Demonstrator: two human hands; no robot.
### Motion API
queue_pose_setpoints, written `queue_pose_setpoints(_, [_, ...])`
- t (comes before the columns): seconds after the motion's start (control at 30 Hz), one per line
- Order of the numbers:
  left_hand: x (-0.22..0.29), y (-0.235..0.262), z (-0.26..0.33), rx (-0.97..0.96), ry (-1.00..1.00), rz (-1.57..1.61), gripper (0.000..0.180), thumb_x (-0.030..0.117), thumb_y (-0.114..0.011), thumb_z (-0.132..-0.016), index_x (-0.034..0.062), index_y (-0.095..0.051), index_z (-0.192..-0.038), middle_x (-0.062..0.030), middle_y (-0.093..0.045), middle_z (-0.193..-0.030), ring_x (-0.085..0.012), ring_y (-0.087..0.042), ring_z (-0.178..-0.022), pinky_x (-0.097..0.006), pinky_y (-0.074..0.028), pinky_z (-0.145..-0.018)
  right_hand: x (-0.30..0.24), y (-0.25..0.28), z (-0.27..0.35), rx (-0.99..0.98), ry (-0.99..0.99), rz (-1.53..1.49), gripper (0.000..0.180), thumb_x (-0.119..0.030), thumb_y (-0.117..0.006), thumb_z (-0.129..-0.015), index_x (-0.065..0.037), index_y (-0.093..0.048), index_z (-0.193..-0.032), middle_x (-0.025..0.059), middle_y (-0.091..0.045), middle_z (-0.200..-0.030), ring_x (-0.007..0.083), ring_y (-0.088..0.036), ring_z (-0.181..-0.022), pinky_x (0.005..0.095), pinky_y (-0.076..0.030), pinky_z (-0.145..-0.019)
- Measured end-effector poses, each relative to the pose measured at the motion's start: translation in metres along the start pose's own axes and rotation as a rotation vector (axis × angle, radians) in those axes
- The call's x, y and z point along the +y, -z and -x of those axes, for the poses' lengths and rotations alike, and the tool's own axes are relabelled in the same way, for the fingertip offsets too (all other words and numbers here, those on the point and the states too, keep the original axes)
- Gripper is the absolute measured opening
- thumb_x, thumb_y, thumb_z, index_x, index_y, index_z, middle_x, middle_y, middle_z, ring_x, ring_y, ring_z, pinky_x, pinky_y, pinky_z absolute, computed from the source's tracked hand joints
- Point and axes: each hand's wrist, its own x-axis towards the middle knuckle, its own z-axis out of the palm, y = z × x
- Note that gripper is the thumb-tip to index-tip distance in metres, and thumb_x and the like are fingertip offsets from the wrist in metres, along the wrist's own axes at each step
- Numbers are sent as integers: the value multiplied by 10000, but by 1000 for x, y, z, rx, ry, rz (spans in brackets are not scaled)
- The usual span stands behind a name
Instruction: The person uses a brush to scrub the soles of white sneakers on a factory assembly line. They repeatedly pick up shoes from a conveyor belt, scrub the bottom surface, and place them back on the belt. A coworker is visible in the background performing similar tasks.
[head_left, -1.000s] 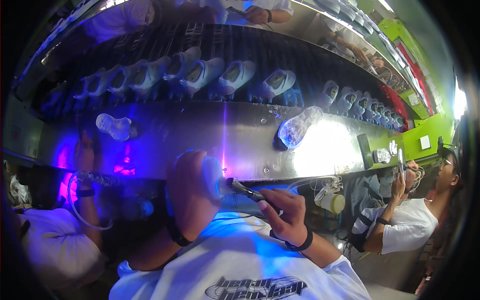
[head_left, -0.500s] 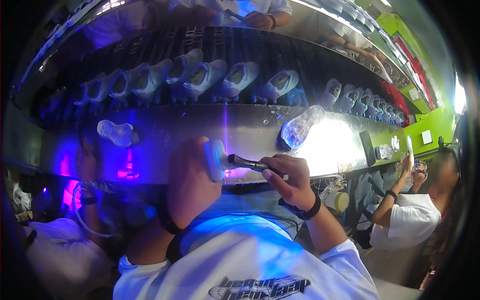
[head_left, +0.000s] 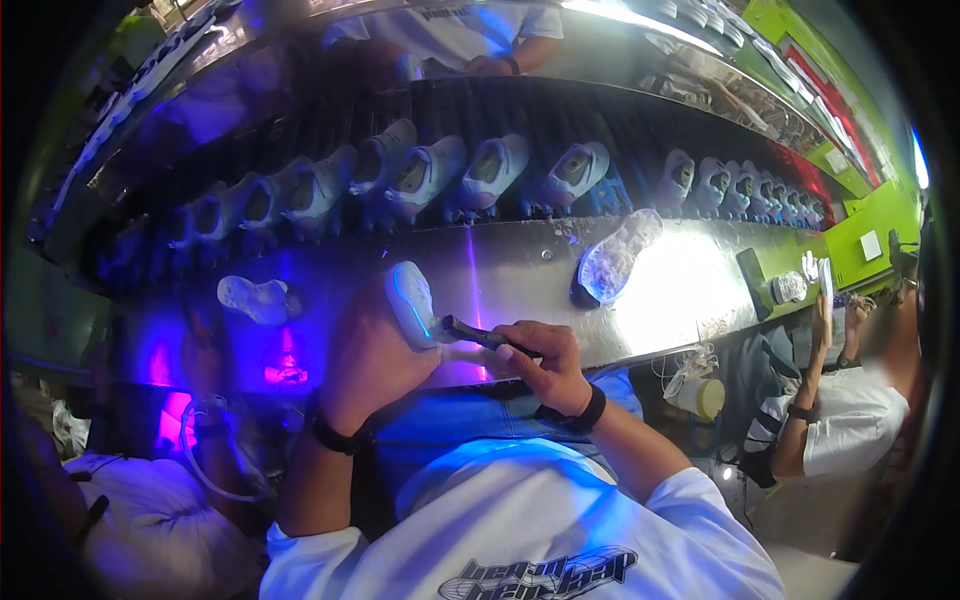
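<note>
Gripping a white, elongated shoe sole in the left hand, over a shiny metal table; pinching a slim, dark, brush-like tool in the right hand, just beside the sole; facing pale shoes.

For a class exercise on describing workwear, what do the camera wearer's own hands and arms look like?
The left hand and right hand are bare, without gloves. A dark band circles each wrist: left band, right band. The forearms are uncovered below short, loose white sleeves.
</note>
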Motion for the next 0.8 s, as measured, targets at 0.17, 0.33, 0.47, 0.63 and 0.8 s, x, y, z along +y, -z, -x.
queue_pose_setpoints(0.17, [-18,2,-2,-134,100,-48,712,177,-943,-623,-2,-637,-1240,-222,-682,-1202,-408,-668,-1140,-460,-538,-987,15,-9,14,34,-58,10,233,-130,-714,-975,48,-742,-1123,111,-676,-774,157,-622,-670,319,-495,-625])
queue_pose_setpoints(0.33, [-35,11,7,-144,45,-14,901,172,-948,-633,-17,-525,-1405,-251,-579,-1398,-419,-566,-1319,-460,-468,-1110,14,-11,24,13,-126,146,251,-139,-740,-966,52,-745,-1129,138,-716,-838,161,-671,-738,314,-521,-679])
queue_pose_setpoints(0.47, [-44,9,24,-60,107,156,1081,166,-947,-690,-33,-336,-1559,-245,-488,-1529,-371,-501,-1420,-446,-414,-1175,-21,-2,28,2,-210,177,302,-190,-739,-982,62,-741,-1148,114,-721,-812,122,-651,-727,295,-501,-657])
queue_pose_setpoints(0.63, [-72,-10,59,26,111,473,1103,126,-896,-791,-15,-215,-1647,-152,-464,-1577,-256,-469,-1436,-394,-389,-1185,-47,4,33,6,-284,113,329,-235,-718,-1010,64,-742,-1145,53,-696,-780,93,-605,-710,282,-470,-624])
queue_pose_setpoints(0.8, [-6,-2,86,-41,302,948,879,96,-767,-895,-23,-291,-1624,-107,-485,-1528,-219,-454,-1415,-367,-372,-1183,-76,5,24,25,-100,221,289,-215,-707,-1009,56,-744,-1105,88,-690,-768,123,-614,-679,288,-463,-613])
